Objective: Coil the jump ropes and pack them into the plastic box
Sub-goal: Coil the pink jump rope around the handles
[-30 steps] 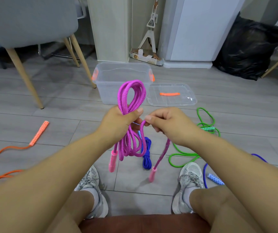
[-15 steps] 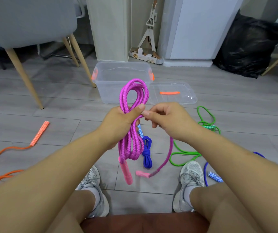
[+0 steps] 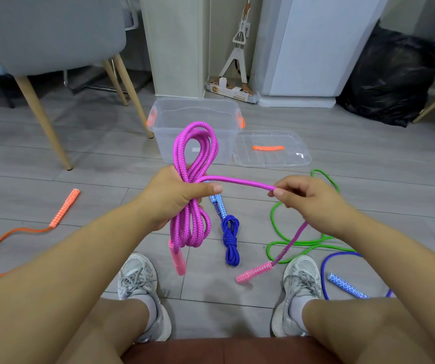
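Note:
My left hand (image 3: 177,197) grips the middle of a coiled magenta jump rope (image 3: 194,148); loops stick up above the fist and hang below it, with one pink handle (image 3: 177,260) dangling. A free strand runs right to my right hand (image 3: 307,198), which pinches it; the rope's tail drops to a second pink handle (image 3: 254,271) near the floor. The clear plastic box (image 3: 196,128) with orange latches stands open behind the coil. On the floor lie a coiled dark-blue rope (image 3: 230,239), a loose green rope (image 3: 276,232), an orange rope (image 3: 63,207) and another blue rope (image 3: 342,283).
The box's clear lid (image 3: 271,149) lies on the floor to its right. A grey chair with wooden legs (image 3: 37,109) stands at the left. A white cabinet (image 3: 313,46) and a black bag (image 3: 392,74) are at the back. My two shoes (image 3: 137,279) frame the floor below.
My right hand has moved away to the right, pulling a strand of the magenta rope taut across from the coil. The tail handle swung right; the left hand holds the coil in place.

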Motion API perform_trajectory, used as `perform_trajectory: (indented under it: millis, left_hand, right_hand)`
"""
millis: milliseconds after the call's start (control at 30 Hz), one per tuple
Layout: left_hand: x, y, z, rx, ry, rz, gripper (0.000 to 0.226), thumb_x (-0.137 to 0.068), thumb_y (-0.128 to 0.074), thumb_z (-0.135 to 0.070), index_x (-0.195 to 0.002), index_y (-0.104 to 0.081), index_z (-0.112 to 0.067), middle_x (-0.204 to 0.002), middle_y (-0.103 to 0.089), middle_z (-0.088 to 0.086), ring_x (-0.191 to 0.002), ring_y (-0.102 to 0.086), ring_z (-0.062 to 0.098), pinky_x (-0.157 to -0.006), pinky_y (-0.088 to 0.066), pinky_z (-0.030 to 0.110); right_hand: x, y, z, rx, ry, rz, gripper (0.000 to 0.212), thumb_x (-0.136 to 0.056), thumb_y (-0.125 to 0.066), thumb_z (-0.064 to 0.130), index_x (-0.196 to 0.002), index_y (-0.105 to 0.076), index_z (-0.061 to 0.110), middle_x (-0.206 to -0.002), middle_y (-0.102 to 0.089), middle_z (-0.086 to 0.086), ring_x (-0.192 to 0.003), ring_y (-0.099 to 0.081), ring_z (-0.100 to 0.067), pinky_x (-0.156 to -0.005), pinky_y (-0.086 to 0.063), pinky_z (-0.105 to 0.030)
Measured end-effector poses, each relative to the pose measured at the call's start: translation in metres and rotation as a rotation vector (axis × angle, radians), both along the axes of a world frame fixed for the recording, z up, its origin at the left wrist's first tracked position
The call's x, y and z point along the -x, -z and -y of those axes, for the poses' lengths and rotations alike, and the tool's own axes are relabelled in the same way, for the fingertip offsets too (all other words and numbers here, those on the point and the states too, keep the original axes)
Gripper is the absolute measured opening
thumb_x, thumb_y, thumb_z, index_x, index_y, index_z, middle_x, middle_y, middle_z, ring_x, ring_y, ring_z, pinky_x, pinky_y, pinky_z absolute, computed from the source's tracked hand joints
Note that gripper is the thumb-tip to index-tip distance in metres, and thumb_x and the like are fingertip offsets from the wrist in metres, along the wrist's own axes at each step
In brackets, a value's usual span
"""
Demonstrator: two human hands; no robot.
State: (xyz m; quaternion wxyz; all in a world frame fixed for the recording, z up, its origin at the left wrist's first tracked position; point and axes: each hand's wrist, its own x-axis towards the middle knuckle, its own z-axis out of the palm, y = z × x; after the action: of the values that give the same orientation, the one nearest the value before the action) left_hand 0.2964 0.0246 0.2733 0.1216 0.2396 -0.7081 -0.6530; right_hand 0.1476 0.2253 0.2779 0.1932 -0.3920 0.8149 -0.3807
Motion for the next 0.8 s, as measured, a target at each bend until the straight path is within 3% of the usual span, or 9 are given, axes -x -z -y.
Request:
perform_trajectory:
  millis: [67,133,267,367,533,633,733,800]
  left_hand:
    - [0.0,0.002,-0.001,0.017,0.026,0.052,0.039,-0.06,-0.086,-0.019,-0.076,-0.053,-0.007,-0.064,-0.034,0.011,-0.063,-0.033,0.025,-0.064,-0.032,0.036]
    - [0.001,0.003,-0.003,0.078,0.043,0.14,0.035,-0.063,-0.085,-0.02,-0.082,-0.058,-0.008,-0.069,-0.038,0.012,-0.066,-0.035,0.024,-0.065,-0.031,0.036]
    - [0.005,0.0,-0.012,0.347,0.13,0.32,0.025,-0.072,-0.078,-0.016,-0.07,-0.054,-0.01,-0.062,-0.046,0.007,-0.055,-0.042,0.019,-0.056,-0.035,0.026]
    - [0.006,-0.003,-0.023,0.527,0.331,0.419,0.024,-0.072,-0.075,-0.015,-0.067,-0.052,-0.011,-0.059,-0.05,0.002,-0.053,-0.045,0.017,-0.055,-0.04,0.027]
    - [0.003,-0.01,-0.038,0.646,0.59,0.337,0.018,-0.069,-0.067,-0.005,-0.061,-0.053,-0.012,-0.056,-0.049,0.0,-0.051,-0.043,0.014,-0.054,-0.043,0.029]
    - [0.0,-0.018,-0.041,0.606,0.573,0.24,0.026,-0.067,-0.067,0.0,-0.056,-0.048,-0.013,-0.049,-0.044,-0.005,-0.047,-0.041,0.011,-0.052,-0.044,0.026]
    - [-0.003,-0.025,-0.04,0.483,0.563,0.153,0.036,-0.064,-0.068,0.006,-0.052,-0.043,-0.018,-0.051,-0.042,-0.002,-0.051,-0.045,0.017,-0.058,-0.055,0.04]
    - [-0.004,-0.028,-0.041,0.462,0.561,0.113,0.04,-0.063,-0.069,0.007,-0.05,-0.042,-0.018,-0.049,-0.04,-0.005,-0.05,-0.039,0.014,-0.053,-0.048,0.035]
  right_hand:
    - [-0.004,-0.002,0.002,0.091,-0.027,-0.063,0.017,-0.092,-0.057,0.021,-0.083,-0.063,0.033,-0.07,-0.055,0.003,-0.066,-0.046,-0.006,-0.068,-0.04,-0.027]
    - [-0.012,-0.009,0.007,0.206,-0.057,-0.151,0.014,-0.09,-0.054,0.025,-0.084,-0.06,0.036,-0.068,-0.052,0.009,-0.064,-0.045,0.0,-0.063,-0.036,-0.012]
    - [-0.022,-0.021,0.023,0.358,-0.068,-0.297,0.015,-0.089,-0.051,0.023,-0.098,-0.063,0.026,-0.083,-0.055,0.016,-0.078,-0.049,0.007,-0.072,-0.034,-0.005]
    - [-0.021,-0.029,0.034,0.42,-0.033,-0.335,0.014,-0.091,-0.056,0.016,-0.099,-0.067,0.016,-0.081,-0.053,0.018,-0.08,-0.048,0.01,-0.073,-0.032,-0.003]
    - [-0.016,-0.033,0.05,0.391,0.002,-0.196,0.015,-0.087,-0.064,0.017,-0.085,-0.064,0.031,-0.076,-0.057,0.014,-0.071,-0.049,0.002,-0.071,-0.039,-0.013]
    - [-0.013,-0.03,0.055,0.34,0.044,-0.047,0.013,-0.081,-0.071,0.018,-0.074,-0.064,0.027,-0.062,-0.055,0.002,-0.059,-0.049,-0.008,-0.064,-0.041,-0.027]
    - [-0.012,-0.022,0.056,0.307,0.06,0.04,0.013,-0.076,-0.075,0.018,-0.07,-0.064,0.021,-0.055,-0.052,0.0,-0.054,-0.046,-0.013,-0.058,-0.04,-0.031]
    - [-0.015,-0.022,0.055,0.295,0.016,0.033,0.011,-0.075,-0.076,0.014,-0.072,-0.067,0.018,-0.058,-0.058,-0.011,-0.057,-0.05,-0.019,-0.059,-0.047,-0.037]
